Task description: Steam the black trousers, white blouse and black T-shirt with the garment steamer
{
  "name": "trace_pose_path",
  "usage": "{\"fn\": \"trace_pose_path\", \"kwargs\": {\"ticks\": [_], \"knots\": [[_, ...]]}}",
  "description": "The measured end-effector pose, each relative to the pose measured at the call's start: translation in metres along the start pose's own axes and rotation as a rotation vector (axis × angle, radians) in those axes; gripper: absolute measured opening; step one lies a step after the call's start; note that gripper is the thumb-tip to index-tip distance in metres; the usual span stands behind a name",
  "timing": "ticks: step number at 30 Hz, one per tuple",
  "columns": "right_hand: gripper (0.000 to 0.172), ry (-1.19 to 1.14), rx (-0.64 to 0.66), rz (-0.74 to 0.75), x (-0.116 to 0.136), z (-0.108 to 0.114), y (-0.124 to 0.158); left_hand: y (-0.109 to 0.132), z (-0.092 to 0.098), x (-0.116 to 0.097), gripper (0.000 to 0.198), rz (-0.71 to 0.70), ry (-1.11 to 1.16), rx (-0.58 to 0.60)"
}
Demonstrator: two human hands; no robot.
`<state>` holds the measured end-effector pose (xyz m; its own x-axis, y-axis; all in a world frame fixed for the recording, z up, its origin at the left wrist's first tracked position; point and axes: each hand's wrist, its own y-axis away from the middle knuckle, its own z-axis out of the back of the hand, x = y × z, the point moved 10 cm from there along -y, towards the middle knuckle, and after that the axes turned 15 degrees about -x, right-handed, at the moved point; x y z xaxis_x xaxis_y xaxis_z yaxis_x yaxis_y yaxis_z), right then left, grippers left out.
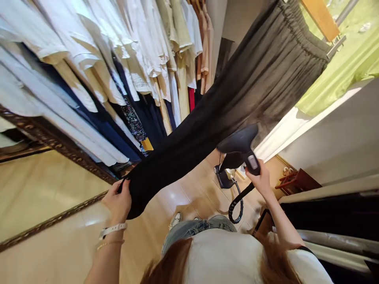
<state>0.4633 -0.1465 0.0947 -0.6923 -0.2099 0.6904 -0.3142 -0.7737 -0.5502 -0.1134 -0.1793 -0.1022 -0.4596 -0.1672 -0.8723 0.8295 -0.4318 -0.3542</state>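
Black trousers (189, 130) with a gathered waistband hang from a clip hanger (321, 17) at the upper right and stretch diagonally down to the left. My left hand (118, 201) is closed on the hem end of one leg, pulling it out from the hanger. In my right hand (260, 177) is the handle of a black garment steamer head (239, 142), its wide face against or close to the cloth. Whether it touches I cannot tell. A ribbed hose (237, 209) loops down from the handle toward the steamer's base (225, 179) on the floor.
A rack of white, beige and dark clothes (133, 51) fills the upper left. An ornate framed mirror (59, 150) stands at the left. Light green garments (340, 83) hang behind the waistband. A small reddish wooden stool (302, 181) and more hanging clothes (334, 217) are at the right.
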Motion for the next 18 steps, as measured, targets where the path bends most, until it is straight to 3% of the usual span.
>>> {"fn": "trace_pose_path", "kwargs": {"ticks": [2,4,9,11,16,18], "knots": [[0.044,-0.026,0.158,0.063,0.007,-0.025,0.003,0.008,0.011,0.000,0.047,0.020,0.002,-0.040],[0.046,-0.043,0.166,0.074,0.008,-0.033,-0.008,0.014,0.022,0.002,0.045,0.031,0.006,-0.057],[0.043,-0.018,-0.185,0.006,0.004,-0.010,-0.061,0.032,0.045,0.007,0.043,-0.025,-0.026,0.003],[0.043,0.006,-0.195,0.021,0.008,-0.010,-0.066,0.039,0.055,0.008,0.042,-0.049,-0.035,0.019],[0.050,0.071,0.249,0.199,0.034,-0.056,-0.028,0.049,0.077,0.009,0.041,-0.051,-0.053,0.019],[0.053,0.089,0.289,0.249,0.044,-0.063,-0.020,0.049,0.082,0.009,0.041,-0.033,-0.039,0.027]]}}
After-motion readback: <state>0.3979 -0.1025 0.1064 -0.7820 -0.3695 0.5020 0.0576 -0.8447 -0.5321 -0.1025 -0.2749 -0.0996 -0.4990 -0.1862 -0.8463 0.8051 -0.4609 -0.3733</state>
